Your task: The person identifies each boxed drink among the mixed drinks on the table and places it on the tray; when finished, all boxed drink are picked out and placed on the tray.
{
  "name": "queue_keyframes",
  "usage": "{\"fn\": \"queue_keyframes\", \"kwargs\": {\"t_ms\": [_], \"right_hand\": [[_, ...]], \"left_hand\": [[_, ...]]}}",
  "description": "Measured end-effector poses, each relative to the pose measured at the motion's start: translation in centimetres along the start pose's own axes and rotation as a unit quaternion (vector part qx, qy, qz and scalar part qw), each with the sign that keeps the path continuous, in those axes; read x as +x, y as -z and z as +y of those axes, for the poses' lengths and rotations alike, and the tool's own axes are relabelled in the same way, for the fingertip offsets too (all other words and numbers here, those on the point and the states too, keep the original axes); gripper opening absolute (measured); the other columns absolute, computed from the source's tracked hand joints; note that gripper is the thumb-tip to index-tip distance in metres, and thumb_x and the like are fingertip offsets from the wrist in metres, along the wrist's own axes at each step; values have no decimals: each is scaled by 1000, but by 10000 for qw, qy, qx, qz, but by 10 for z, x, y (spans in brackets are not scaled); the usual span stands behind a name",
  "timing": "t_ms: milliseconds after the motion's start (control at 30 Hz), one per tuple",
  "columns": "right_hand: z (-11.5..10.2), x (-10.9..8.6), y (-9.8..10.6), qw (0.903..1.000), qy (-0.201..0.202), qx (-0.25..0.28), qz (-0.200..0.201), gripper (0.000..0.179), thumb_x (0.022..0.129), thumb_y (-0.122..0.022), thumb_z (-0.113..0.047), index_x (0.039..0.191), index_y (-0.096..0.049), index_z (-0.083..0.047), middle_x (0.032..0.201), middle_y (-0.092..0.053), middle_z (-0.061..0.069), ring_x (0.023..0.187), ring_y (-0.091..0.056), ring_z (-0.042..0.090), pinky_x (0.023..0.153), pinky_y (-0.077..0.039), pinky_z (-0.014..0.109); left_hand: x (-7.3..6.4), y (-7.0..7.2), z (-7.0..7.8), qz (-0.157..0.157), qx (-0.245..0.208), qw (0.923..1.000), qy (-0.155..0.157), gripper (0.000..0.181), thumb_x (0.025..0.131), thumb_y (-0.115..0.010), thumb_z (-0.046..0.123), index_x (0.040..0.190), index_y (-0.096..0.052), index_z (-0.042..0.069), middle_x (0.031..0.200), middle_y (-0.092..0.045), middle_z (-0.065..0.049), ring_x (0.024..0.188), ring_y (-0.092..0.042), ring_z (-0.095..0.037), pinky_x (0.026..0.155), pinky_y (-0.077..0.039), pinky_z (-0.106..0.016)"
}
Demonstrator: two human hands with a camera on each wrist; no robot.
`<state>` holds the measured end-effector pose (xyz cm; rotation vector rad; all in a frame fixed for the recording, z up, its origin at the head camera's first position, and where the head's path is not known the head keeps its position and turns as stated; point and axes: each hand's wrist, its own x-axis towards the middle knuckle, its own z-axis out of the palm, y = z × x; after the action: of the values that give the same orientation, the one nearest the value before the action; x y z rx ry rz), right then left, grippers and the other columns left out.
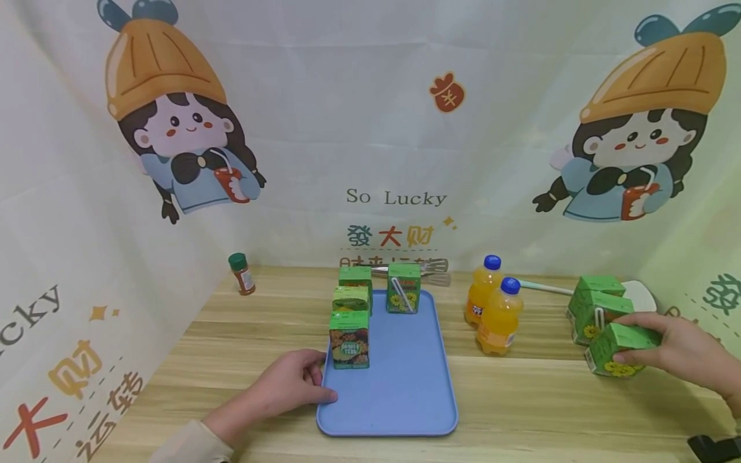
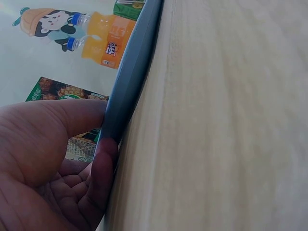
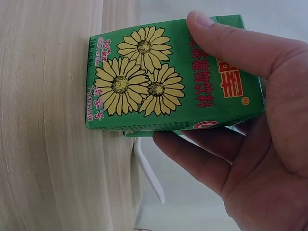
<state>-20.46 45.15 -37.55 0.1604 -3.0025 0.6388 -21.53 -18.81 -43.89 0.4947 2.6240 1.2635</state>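
My left hand (image 1: 289, 386) grips the left rim of a blue tray (image 1: 405, 392). In the left wrist view the thumb lies on the rim's upper edge, and curled fingers (image 2: 103, 173) meet it from below. A brown-and-green drink carton (image 1: 350, 347) stands upright on the tray near this hand, with more green cartons (image 1: 403, 292) toward the far end. At the far right, my right hand (image 1: 683, 350) holds a green drink carton (image 3: 139, 82) with yellow flowers, thumb on one broad face and fingers on the other. Two similar cartons (image 1: 599, 315) stand just behind it.
Two orange drink bottles (image 1: 499, 325) with blue caps stand right of the tray. A white-headed utensil (image 1: 641, 297) with a pale teal handle lies behind the right cartons. Metal utensils (image 1: 435, 265) lie beyond the tray; a green-capped spice jar (image 1: 242, 276) stands back left. Printed cloth (image 1: 393, 141) encloses the table.
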Motion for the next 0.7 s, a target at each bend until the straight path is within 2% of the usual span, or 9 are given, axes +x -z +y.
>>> {"fn": "queue_keyframes", "kwargs": {"t_ms": [333, 567, 700], "right_hand": [[9, 0, -6, 9989, -23, 431, -178, 69, 89, -97, -29, 139, -68, 10, 128, -67, 35, 98, -68, 30, 72, -56, 39], [14, 0, -7, 9962, -195, 796, -278, 69, 94, -93, -30, 144, -64, 8, 134, -60, 38, 104, -67, 36, 75, -55, 41], [19, 0, -9, 9946, -192, 974, -287, 69, 96, -91, -28, 146, -61, 8, 138, -56, 38, 105, -65, 33, 75, -54, 36]], "left_hand": [[1, 0, -2, -42, -60, 10000, -11, 68, 85, -98, 16, 137, -66, -13, 87, -65, -2, 72, -58, -18, 59, -46, -26], [1, -1, -2, -32, -50, 10000, -17, 68, 85, -98, 17, 137, -66, -13, 87, -65, -1, 72, -58, -18, 59, -46, -26], [1, 0, -2, -12, -27, 10000, -34, 69, 85, -98, 17, 137, -66, -14, 87, -64, -1, 72, -58, -18, 59, -46, -26]]}}
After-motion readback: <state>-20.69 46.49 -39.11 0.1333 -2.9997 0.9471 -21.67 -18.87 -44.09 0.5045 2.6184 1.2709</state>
